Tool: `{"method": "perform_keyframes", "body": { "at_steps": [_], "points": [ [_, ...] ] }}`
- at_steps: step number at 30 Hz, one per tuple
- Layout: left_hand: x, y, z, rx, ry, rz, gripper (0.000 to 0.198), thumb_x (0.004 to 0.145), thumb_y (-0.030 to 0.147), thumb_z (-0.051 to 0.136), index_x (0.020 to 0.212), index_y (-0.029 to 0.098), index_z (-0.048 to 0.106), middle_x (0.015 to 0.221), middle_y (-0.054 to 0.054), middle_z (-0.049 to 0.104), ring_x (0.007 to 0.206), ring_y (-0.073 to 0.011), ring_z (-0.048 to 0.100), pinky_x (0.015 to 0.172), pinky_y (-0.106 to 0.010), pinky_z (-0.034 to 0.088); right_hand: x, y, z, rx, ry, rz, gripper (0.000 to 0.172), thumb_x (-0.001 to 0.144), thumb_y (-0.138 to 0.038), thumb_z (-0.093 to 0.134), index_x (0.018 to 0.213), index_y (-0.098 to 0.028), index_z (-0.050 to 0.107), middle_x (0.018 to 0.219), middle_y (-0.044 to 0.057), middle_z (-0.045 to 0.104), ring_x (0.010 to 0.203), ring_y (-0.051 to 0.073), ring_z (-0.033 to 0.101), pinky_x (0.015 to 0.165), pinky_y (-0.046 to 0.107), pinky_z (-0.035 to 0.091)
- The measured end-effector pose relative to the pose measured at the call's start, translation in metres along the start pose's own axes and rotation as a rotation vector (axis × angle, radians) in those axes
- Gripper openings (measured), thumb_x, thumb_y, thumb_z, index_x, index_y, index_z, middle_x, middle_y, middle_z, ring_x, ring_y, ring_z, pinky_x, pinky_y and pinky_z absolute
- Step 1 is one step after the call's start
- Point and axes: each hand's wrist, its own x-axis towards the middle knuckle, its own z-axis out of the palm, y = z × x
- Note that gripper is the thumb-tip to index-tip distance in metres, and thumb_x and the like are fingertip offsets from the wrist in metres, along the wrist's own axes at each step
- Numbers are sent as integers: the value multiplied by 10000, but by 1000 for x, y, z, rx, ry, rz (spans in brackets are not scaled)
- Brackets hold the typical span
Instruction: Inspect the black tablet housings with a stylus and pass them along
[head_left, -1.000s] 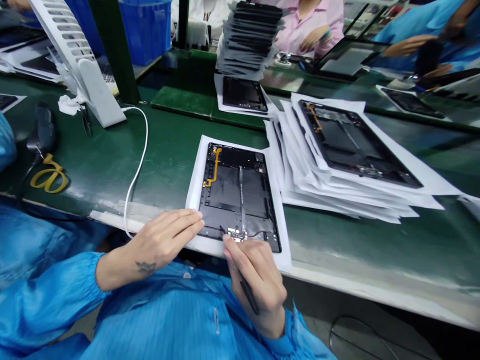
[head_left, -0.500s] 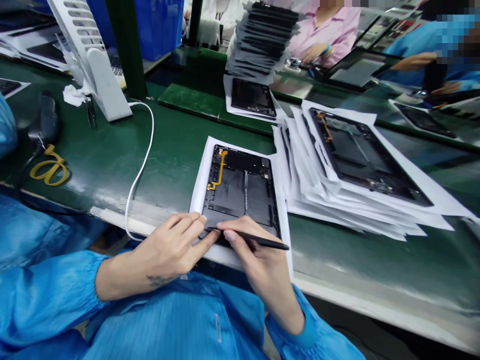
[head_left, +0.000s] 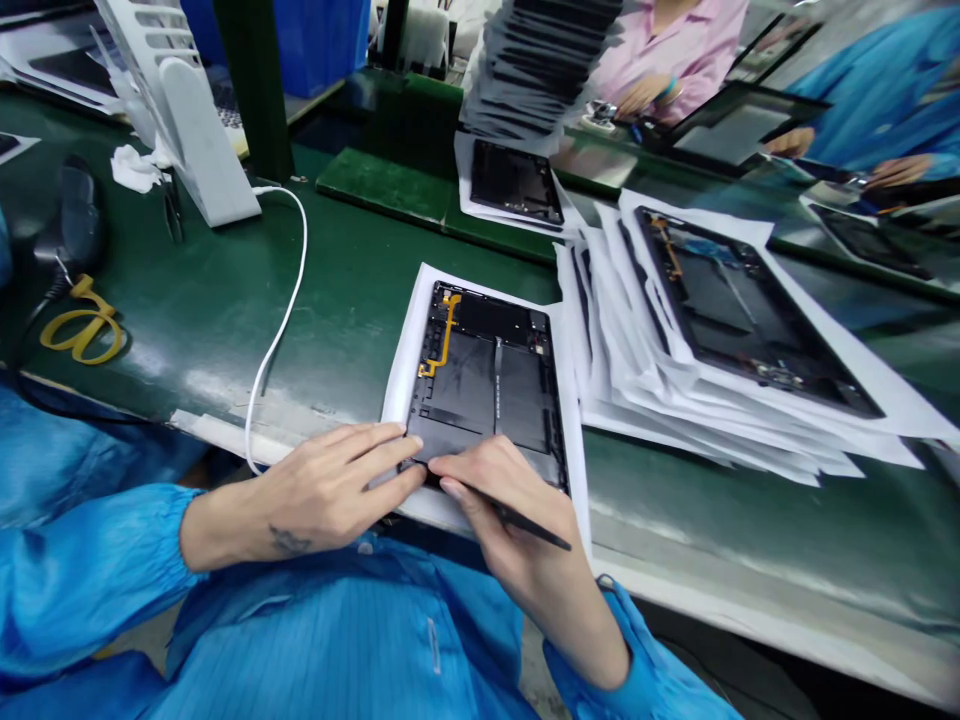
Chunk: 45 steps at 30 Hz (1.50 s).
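An opened tablet housing (head_left: 469, 400) lies on a white sheet (head_left: 405, 345) at the table's front edge. Inside it show dark battery packs and a yellow flex cable (head_left: 451, 335). My left hand (head_left: 330, 485) rests with extended fingers on the near left corner of the housing. A thin black stick-like tool (head_left: 536, 527), perhaps a spudger or tweezers, is gripped in my right hand (head_left: 517, 500). Its tip is at the near edge of the housing, close to my left fingertips, and partly hidden by my fingers.
To the right, tablet housings are stacked between white sheets (head_left: 645, 385). A taller stack (head_left: 540, 65) stands behind. On the left are a white stand (head_left: 206, 140) with a white cable (head_left: 289, 310), yellow tape (head_left: 82, 325) and a black-handled device (head_left: 71, 215). Co-workers sit across the table.
The tool in my right hand has tilted, its rear end now lower. My left hand stays at the housing's near corner. The whole view has shifted slightly.
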Motion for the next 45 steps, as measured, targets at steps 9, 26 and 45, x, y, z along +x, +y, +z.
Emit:
{"method": "perform_keyframes", "body": {
  "at_steps": [9,26,45],
  "points": [
    [5,-2,-6,45,-44,30,327,1007,59,406,1176,79,685,1227,-111,729,1147,-229,691,967,-340,590,-28,6,-25,-74,116,84,189,923,-73,608,980,-218,716,863,34,741,798,194,700,927,436,600],
    [35,10,2,189,-63,154,240,995,98,481,1155,55,654,921,-114,709,880,-236,692,770,-353,555,-49,-5,-17,-292,-22,-56,294,904,1,557,1142,-149,646,886,72,678,886,213,642,930,438,572],
    [-5,-22,-16,69,-99,47,303,1005,33,425,1165,109,671,1166,-153,716,1077,-217,703,875,-305,578,-1,5,16,148,179,73,161,1006,-163,538,962,-196,690,855,29,710,812,169,622,728,298,505]
  ]
}}
